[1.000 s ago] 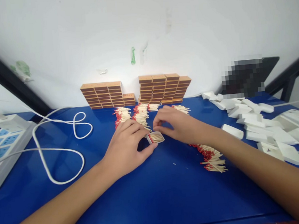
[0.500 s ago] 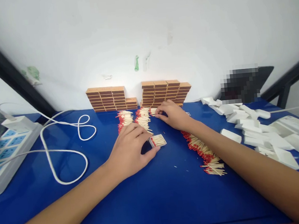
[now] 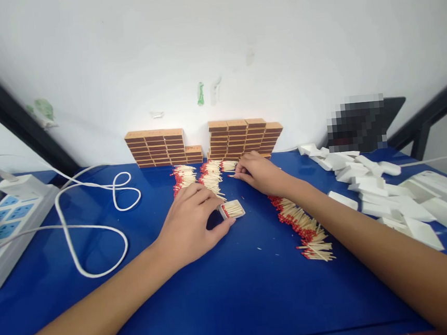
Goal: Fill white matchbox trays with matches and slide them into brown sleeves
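Note:
My left hand [image 3: 194, 219] is closed around a small white matchbox tray [image 3: 233, 209], thumb at the near side and fingers at the far side. Red-tipped matches lie inside the tray. Further back, my right hand [image 3: 257, 171] is pinched, and a red match tip pokes out left of its fingertips. Just left of that hand lies a short bunch of matches [image 3: 228, 165]. Two rows of matches, a middle one [image 3: 211, 179] and a left one [image 3: 184, 175], stretch behind my left hand. Another long row [image 3: 300, 220] runs under and beside my right forearm.
Stacked brown matchboxes stand against the wall in a left block [image 3: 155, 148] and a right block [image 3: 240, 137]. White empty trays [image 3: 382, 190] pile up at right, near a dark tablet-like object [image 3: 368, 126]. A power strip [image 3: 13, 222] and looping white cable [image 3: 70, 233] occupy the left.
My right fingertips have come slightly away from the short bunch, and a red match tip now shows at them. My left hand keeps hold of the tray. The whole view has shifted slightly.

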A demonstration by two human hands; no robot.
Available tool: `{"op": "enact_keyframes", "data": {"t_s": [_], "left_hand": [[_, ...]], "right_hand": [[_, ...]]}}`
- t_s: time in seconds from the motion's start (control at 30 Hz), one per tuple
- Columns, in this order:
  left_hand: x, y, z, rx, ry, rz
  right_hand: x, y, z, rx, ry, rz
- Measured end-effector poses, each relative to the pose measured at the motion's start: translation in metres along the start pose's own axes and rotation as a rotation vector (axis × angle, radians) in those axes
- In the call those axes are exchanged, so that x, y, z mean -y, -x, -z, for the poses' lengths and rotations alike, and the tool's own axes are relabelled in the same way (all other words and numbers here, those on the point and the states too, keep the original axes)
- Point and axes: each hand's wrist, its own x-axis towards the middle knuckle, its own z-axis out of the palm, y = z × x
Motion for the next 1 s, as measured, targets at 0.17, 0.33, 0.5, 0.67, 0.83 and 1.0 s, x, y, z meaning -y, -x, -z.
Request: {"op": "enact_keyframes", "data": {"t_s": [0.17,0.33,0.5,0.67,0.83,1.0], "left_hand": [[0.000,0.000,0.001,-0.003,0.003,-0.008],[0.001,0.000,0.001,-0.025,0.002,-0.013],[0.002,-0.001,0.001,-0.024,0.007,-0.007],[0.003,-0.001,0.002,-0.007,0.005,0.000],[0.003,-0.002,0.002,-0.002,0.011,0.001],[0.003,-0.002,0.002,0.008,0.014,0.011]], "right_hand": [[0.000,0.000,-0.002,0.027,0.073,-0.011],[0.012,0.012,0.013,0.057,-0.004,-0.005],[0.046,0.032,0.042,0.133,-0.236,0.078],[0.069,0.039,0.044,0.201,-0.281,0.131],[0.067,0.041,0.038,0.279,-0.341,0.160],[0.068,0.042,0.037,0.304,-0.357,0.169]]}}
